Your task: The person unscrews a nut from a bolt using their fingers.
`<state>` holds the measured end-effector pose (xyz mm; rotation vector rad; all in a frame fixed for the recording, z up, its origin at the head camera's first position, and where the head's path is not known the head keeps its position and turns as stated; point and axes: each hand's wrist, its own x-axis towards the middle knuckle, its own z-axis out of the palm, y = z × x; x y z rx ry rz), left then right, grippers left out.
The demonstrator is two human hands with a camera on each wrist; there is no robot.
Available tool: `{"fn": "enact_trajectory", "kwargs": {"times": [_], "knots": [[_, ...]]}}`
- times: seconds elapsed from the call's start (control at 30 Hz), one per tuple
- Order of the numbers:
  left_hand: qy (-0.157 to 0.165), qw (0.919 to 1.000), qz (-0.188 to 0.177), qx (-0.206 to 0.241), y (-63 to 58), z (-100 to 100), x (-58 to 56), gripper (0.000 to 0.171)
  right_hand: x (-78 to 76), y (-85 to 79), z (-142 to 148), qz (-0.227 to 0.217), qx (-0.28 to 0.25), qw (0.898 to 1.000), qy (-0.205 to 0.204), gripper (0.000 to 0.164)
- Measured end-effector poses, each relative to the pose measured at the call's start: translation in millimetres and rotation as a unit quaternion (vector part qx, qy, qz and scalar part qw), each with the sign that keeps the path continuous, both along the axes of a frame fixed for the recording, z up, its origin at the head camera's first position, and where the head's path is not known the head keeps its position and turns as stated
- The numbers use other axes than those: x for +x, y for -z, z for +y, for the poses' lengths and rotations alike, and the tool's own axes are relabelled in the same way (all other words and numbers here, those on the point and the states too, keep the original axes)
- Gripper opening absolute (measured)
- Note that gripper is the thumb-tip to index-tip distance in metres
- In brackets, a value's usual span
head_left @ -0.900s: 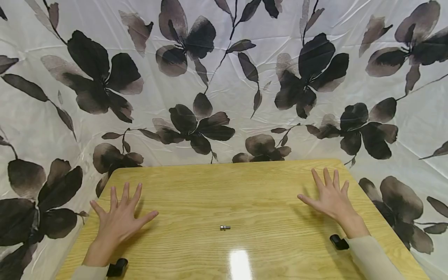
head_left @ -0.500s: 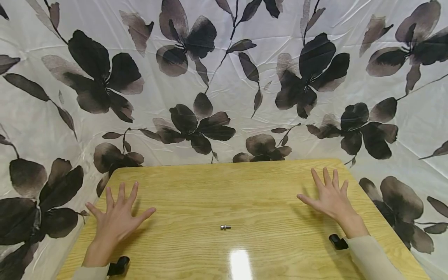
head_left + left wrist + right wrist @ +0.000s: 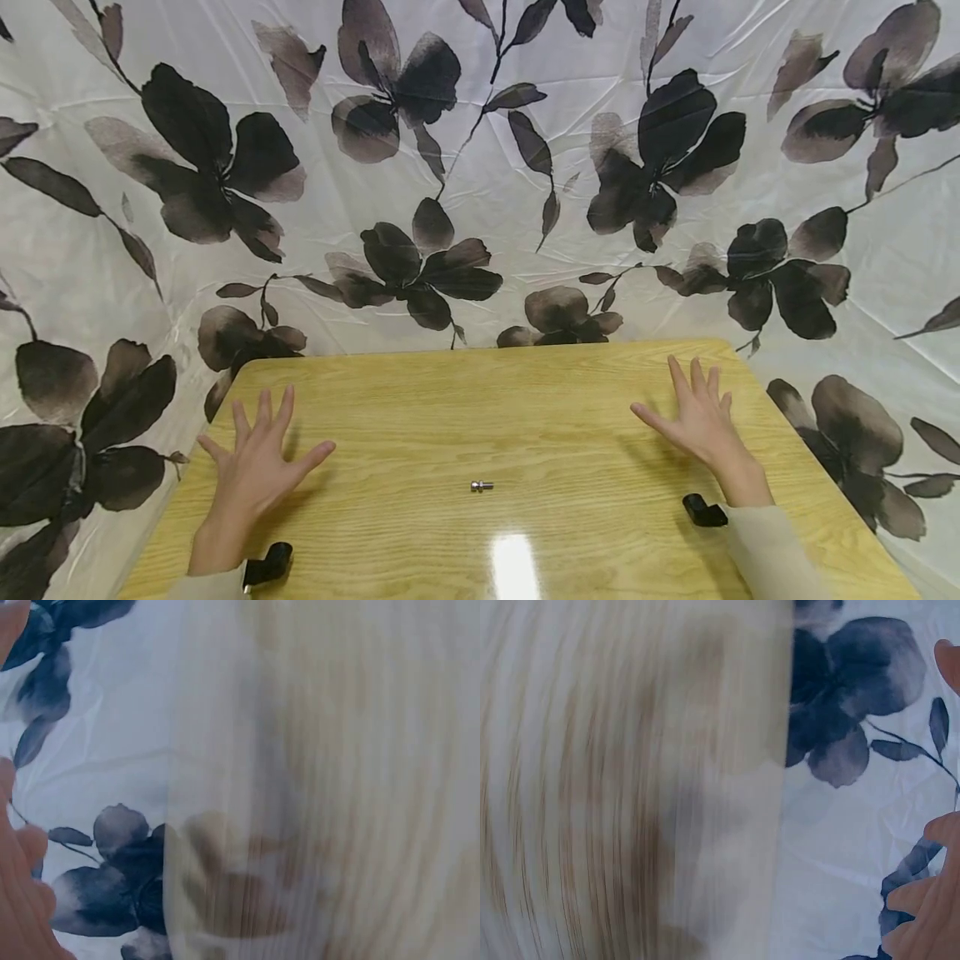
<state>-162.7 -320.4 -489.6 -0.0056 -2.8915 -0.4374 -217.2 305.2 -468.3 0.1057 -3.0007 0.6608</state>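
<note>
A small silver metal bolt with a rounded head at its left end and a thinner shank to the right lies on the wooden table, near the middle of the head view. To its left, my left hand is held over the table with fingers and thumb spread, holding nothing. My right hand is spread the same way over the right part of the table, well apart from the bolt. Only parts of the fingers show at the edges of the left wrist view and right wrist view.
A white cloth printed with dark flowers hangs behind the table and along both sides. Black wrist cameras sit at both cuffs. Light glares off the table's near part.
My right hand and wrist have shifted a little to the left and turned slightly. The left wrist has moved slightly right, its fingers still spread. The bolt stays put on the table.
</note>
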Motion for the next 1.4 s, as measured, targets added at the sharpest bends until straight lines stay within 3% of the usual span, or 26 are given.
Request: {"fn": "enact_trajectory", "kwargs": {"times": [0.13,0.23,0.37,0.53,0.8,1.07,1.2,1.4], "knots": [[0.029,0.9966,0.035,0.068,1.2,7,0.0,0.112,-3.0,3.4,-11,-0.012,-0.051,0.999,0.004,0.111],[0.052,0.9878,0.049,0.138,3.7,14,0.4,0.115,-3.0,9.5,-19,-0.022,-0.091,0.996,0.002,0.111],[0.058,0.9740,0.022,0.218,4.6,28,-0.8,0.118,-1.8,18.2,-29,-0.027,-0.141,0.990,-0.009,0.111],[0.045,0.9625,-0.003,0.268,7.3,49,-3.2,0.119,-1.7,29.9,-47,-0.024,-0.184,0.982,-0.024,0.109],[0.063,0.9496,0.032,0.305,20.7,77,-6.1,0.115,2.4,43.2,-78,-0.035,-0.223,0.973,-0.044,0.105],[0.098,0.9446,0.083,0.302,31.9,102,-4.9,0.104,12.5,49.1,-99,-0.043,-0.260,0.963,-0.061,0.100],[0.116,0.9403,0.077,0.310,36.9,115,-6.1,0.091,16.7,50.8,-108,-0.050,-0.274,0.958,-0.067,0.098],[0.154,0.9301,0.040,0.331,42.2,133,-6.8,0.076,22.3,52.1,-127,-0.063,-0.291,0.951,-0.084,0.097]]}}
